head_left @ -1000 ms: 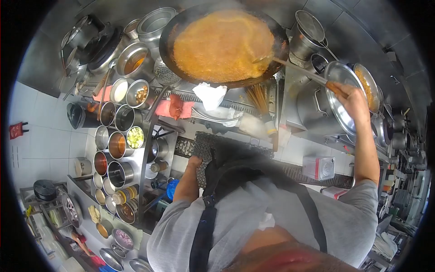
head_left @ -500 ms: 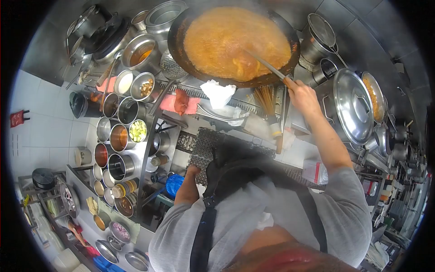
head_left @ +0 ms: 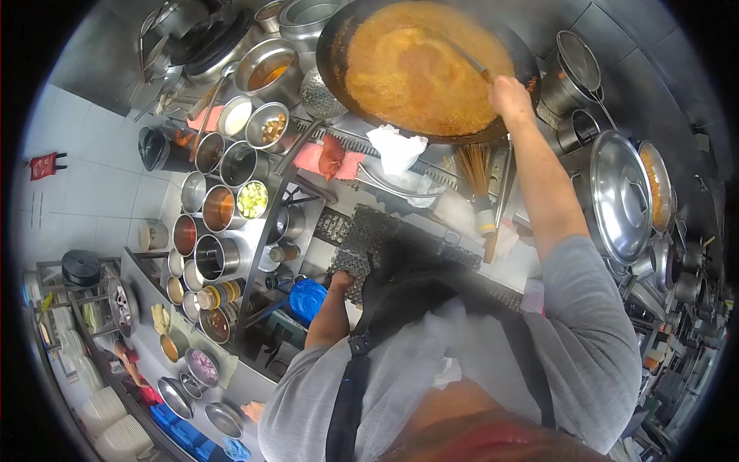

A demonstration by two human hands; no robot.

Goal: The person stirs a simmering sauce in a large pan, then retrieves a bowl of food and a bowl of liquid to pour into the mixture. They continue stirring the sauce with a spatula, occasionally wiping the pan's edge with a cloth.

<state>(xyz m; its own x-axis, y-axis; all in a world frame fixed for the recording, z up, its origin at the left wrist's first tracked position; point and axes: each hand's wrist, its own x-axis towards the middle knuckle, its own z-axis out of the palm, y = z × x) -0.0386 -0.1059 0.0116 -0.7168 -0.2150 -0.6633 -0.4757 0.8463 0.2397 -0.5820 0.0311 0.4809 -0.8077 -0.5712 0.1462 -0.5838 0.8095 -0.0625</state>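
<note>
Ladle (head_left: 462, 55) handle clenched in right hand (head_left: 510, 96) over wok (head_left: 427, 65); left hand (head_left: 341, 279) seemingly hanging loose.

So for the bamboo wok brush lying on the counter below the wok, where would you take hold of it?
Take the bamboo wok brush by its bound lower end, the pale wrapped band nearest the person, coming from the person's side. The splayed bristles point toward the wok and give no firm grip; the bound end is compact. The right hand is busy with the ladle.

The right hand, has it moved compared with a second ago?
Yes. The right hand has left the big steel lid beside the stove and now sits over the wok rim, holding the ladle in the orange sauce.
</note>
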